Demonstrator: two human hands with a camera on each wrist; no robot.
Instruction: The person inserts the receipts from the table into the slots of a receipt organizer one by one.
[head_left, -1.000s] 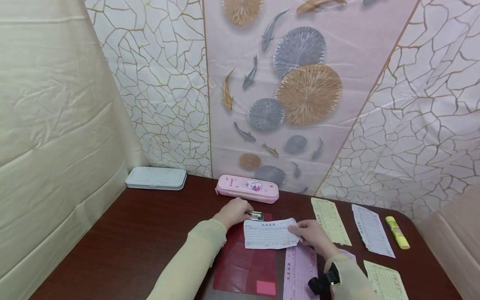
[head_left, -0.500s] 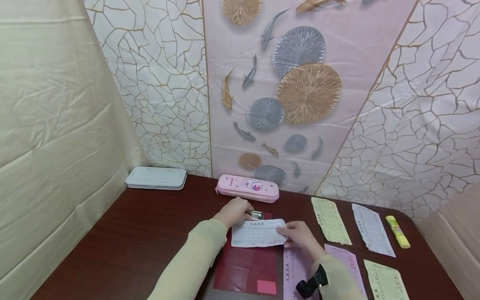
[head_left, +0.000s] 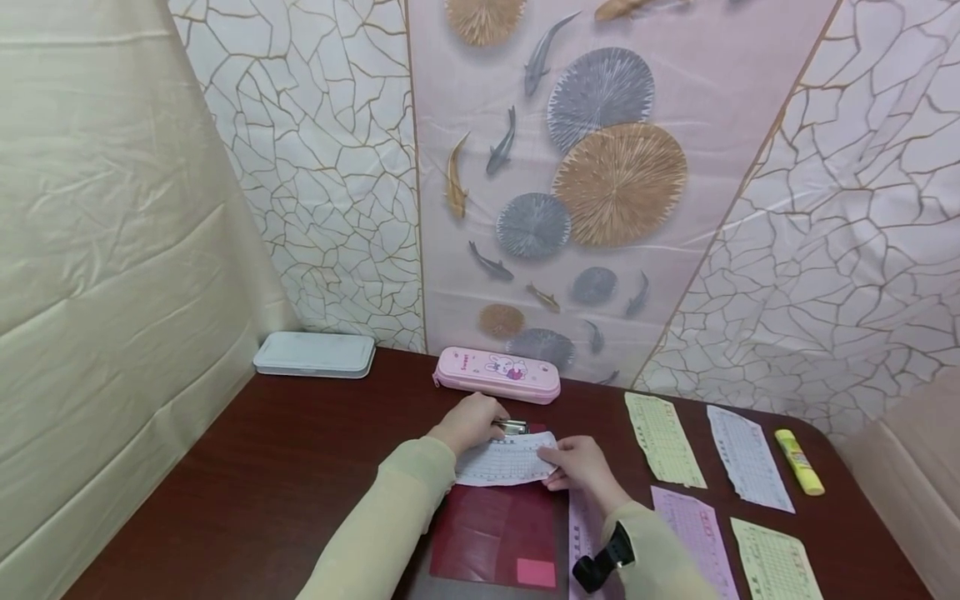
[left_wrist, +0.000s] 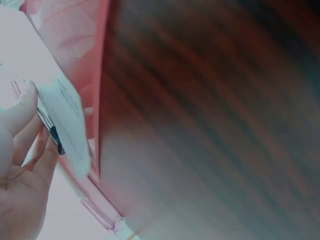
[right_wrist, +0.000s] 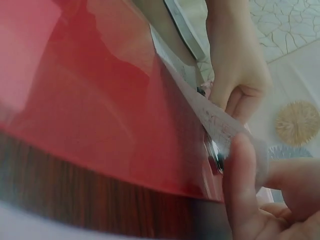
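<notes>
A red translucent file folder [head_left: 491,533] lies on the brown table, with a silver metal clip [head_left: 513,427] at its far end. My left hand [head_left: 471,423] grips this clip; the left wrist view shows thumb and fingers around its edge [left_wrist: 50,127]. Between thumb and fingers, my right hand [head_left: 581,465] pinches the right end of a white printed slip [head_left: 502,461]. The slip lies over the upper folder, its far edge close to the clip and its left end near my left wrist. Whether its edge sits under the clip, I cannot tell.
Behind stands a pink pencil case [head_left: 497,375], with a white case [head_left: 315,354] at the back left. To the right lie yellow [head_left: 666,439], white [head_left: 750,458] and purple slips [head_left: 696,537], another yellow slip [head_left: 777,560] and a glue stick [head_left: 799,462]. A purple slip [head_left: 583,533] lies beneath my right forearm.
My right hand has moved left with the white slip, bringing it over the folder and up to the clip. The left hand has stayed at the clip.
</notes>
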